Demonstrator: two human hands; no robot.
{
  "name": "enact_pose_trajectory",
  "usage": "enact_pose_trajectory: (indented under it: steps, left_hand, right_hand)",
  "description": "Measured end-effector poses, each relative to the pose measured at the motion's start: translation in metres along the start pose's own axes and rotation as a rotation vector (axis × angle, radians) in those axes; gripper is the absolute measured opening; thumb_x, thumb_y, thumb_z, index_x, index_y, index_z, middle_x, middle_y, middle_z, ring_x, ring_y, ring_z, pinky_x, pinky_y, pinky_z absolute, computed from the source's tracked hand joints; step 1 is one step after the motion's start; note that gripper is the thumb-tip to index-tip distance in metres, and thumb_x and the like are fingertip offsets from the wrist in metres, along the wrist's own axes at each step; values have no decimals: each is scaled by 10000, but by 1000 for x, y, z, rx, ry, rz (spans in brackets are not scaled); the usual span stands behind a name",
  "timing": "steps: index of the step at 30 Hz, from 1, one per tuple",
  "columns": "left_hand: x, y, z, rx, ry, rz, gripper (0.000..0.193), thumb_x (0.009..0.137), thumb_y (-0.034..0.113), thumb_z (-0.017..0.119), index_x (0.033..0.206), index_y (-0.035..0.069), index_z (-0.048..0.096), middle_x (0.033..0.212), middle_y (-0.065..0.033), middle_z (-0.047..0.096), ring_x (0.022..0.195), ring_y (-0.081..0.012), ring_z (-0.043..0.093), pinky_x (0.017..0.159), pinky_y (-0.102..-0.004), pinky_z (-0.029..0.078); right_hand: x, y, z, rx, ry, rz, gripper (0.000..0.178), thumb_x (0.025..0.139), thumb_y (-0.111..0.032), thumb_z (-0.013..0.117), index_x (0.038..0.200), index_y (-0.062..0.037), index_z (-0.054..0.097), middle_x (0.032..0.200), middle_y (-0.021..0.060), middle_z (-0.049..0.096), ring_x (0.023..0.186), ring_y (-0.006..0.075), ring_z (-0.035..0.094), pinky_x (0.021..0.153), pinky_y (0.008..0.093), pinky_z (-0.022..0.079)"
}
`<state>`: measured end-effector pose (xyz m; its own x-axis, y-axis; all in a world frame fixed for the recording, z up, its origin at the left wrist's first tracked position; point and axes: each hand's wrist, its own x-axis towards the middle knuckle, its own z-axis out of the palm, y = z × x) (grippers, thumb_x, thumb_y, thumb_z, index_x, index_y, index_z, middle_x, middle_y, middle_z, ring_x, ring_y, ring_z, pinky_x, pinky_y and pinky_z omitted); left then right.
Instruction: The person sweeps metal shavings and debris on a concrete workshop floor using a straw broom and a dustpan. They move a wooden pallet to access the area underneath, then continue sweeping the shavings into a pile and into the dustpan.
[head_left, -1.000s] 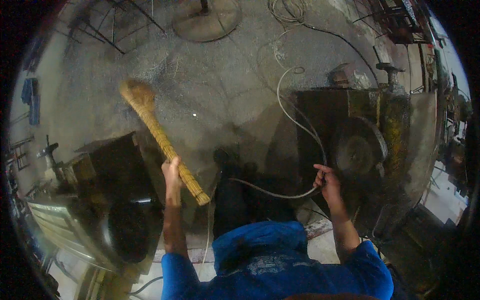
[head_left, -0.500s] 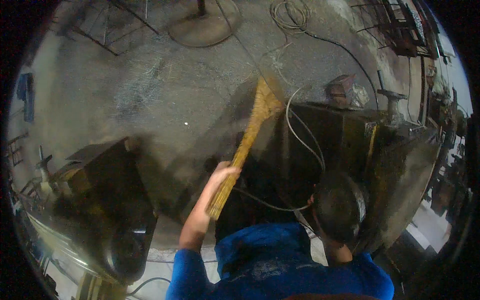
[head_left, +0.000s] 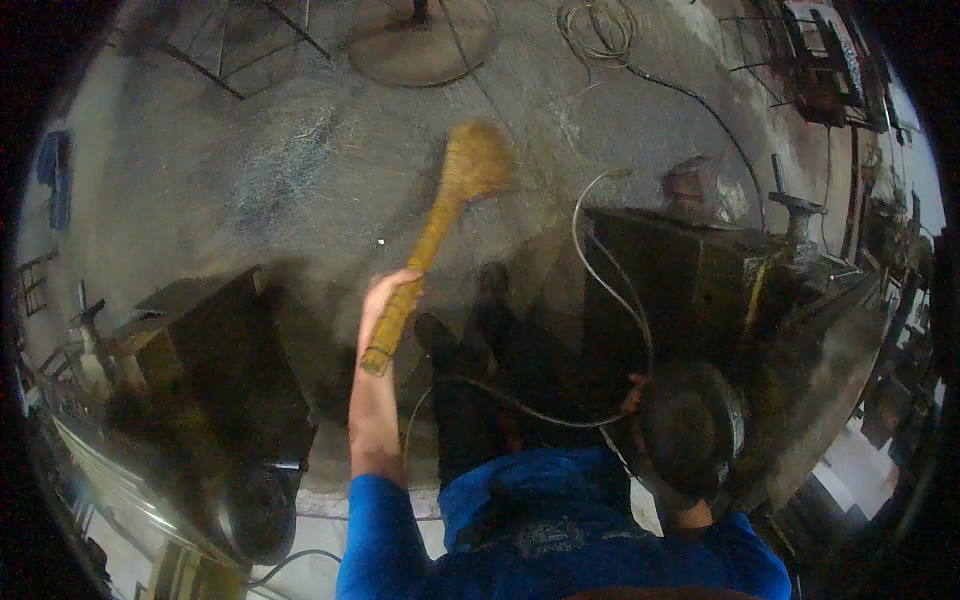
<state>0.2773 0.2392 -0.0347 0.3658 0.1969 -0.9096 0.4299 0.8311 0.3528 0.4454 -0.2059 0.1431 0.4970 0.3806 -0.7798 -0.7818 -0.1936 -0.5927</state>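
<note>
The left hand (head_left: 385,295) grips the broom (head_left: 432,232) by its lower handle, the butt jutting back over the wrist. The long axis runs away from the body, its far end leaning right, with the head beyond the 2 hands, over the floor (head_left: 350,170). The right hand (head_left: 635,393) is well apart, beside the cable (head_left: 577,228) and partly hidden by the disc (head_left: 690,420); whether it is closed, I cannot tell.

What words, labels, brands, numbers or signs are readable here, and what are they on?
None can be read.
Pale marks on the blue shirt: too blurred to tell whether they are letters.
Straw hand broom in the left hand: no writing that I can make out.
</note>
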Motion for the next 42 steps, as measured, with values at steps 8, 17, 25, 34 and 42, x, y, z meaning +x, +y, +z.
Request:
enact_pose_trajectory:
  steps: [8,17,25,34,42]
  left_hand:
    - [-74,-27,-52,-40,462,297,201,691,138,601,776,-32,536,659,-82,535,505,-159,507,444,-272,401]
    - [-116,-35,10,-27,186,135,276,659,134,610,862,-33,526,667,-63,531,516,-138,502,478,-247,418]
    - [-18,-31,89,249,-221,-32,329,623,193,637,843,-39,558,652,-72,544,548,-149,513,518,-264,400]
    - [95,-20,131,148,-239,-72,295,608,202,670,766,-37,601,622,-92,566,495,-176,528,465,-286,415]
    - [84,-3,76,102,-126,115,279,655,207,646,795,-24,577,600,-88,558,457,-147,517,411,-255,404]
  right_hand:
    - [13,31,43,17,-7,-102,391,858,-300,459,1099,7,456,702,0,437,604,99,436,593,286,411]
    - [6,-9,44,-11,-103,12,483,872,-291,391,1244,8,312,709,71,516,695,209,510,719,398,398]
    - [-6,-15,16,48,6,16,479,869,-291,399,1233,11,323,701,68,509,685,206,508,707,394,402]
    - [-16,-10,1,34,87,46,475,865,-292,408,1220,15,335,691,65,500,673,201,507,693,391,406]
    - [-12,-6,1,12,92,47,471,862,-292,416,1210,18,346,683,62,493,663,197,505,681,388,410]
